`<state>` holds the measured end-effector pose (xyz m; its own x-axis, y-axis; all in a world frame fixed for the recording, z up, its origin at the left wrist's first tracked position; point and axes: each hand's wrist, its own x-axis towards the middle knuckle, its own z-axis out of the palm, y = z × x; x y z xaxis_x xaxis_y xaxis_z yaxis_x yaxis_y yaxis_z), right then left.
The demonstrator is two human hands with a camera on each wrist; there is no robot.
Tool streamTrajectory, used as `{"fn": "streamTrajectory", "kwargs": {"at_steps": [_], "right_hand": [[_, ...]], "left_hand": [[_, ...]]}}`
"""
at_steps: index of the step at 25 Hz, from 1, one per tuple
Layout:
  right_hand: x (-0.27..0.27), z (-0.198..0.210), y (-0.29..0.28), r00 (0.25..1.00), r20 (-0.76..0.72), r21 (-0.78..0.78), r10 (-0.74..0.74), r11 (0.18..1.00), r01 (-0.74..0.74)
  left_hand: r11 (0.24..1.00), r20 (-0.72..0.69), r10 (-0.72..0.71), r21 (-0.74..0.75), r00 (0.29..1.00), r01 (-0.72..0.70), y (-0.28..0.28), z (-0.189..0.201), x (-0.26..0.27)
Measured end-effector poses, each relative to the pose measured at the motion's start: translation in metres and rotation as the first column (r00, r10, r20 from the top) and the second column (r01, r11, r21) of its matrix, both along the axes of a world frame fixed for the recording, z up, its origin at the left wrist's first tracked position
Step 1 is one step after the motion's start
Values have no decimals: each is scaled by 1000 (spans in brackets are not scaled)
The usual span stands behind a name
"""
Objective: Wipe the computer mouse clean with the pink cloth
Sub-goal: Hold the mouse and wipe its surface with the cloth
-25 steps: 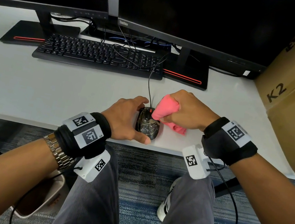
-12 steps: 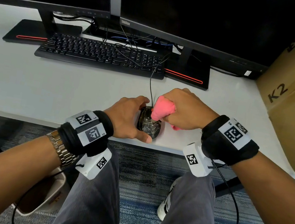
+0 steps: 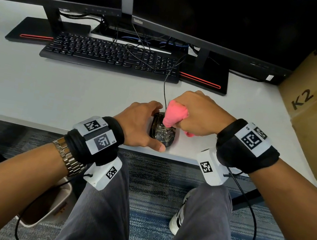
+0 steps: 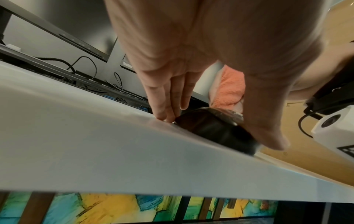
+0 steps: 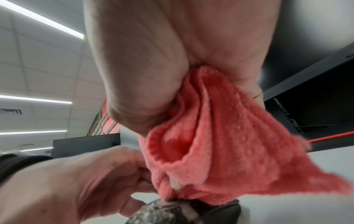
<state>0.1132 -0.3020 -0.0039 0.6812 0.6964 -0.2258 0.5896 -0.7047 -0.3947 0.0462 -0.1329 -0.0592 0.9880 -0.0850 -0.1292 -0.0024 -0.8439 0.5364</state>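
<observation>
Mouse (image 3: pixel 161 133) is sitting at the bench's (image 3: pixel 52 90) near edge, glossy black and smeared with whitish grime. Your left hand (image 3: pixel 141 125) is bracing it, fingers and thumb clamping its sides so it cannot slide. Your right hand (image 3: pixel 198 116) is gripping the bunched pink cloth (image 3: pixel 173 115), pressing its tip onto the top.

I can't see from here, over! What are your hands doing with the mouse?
Left hand grips mouse, steadying it on desk. Right hand grips pink cloth, pressing it on the mouse's smeared top. Nothing in the way.
</observation>
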Motion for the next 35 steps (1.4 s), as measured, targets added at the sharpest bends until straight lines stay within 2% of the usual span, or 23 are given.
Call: {"fn": "streamTrajectory", "kwargs": {"at_steps": [6,11,19,25,30,35], "right_hand": [[13,-5,-14,991,-76,194,-114,973,126],[17,-21,-18,989,-96,205,-112,970,129],[25,-36,-28,956,-109,257,-272,922,291],[14,-25,-28,983,-62,215,-175,959,185],[16,-24,-26,984,-40,245,-175,953,180],[8,-23,-28,994,-19,259,-109,960,110]], "left_hand": [[1000,-13,-5,11,1000,6,-2,3,-1],[1000,-19,-3,15,1000,4,-2,3,-1],[1000,-8,3,4,1000,-3,-3,2,-1],[1000,-2,6,12,1000,-6,-2,1,1],[1000,-4,9,-5,1000,-9,-1,0,1],[1000,2,9,-4,1000,-9,0,-2,2]]}}
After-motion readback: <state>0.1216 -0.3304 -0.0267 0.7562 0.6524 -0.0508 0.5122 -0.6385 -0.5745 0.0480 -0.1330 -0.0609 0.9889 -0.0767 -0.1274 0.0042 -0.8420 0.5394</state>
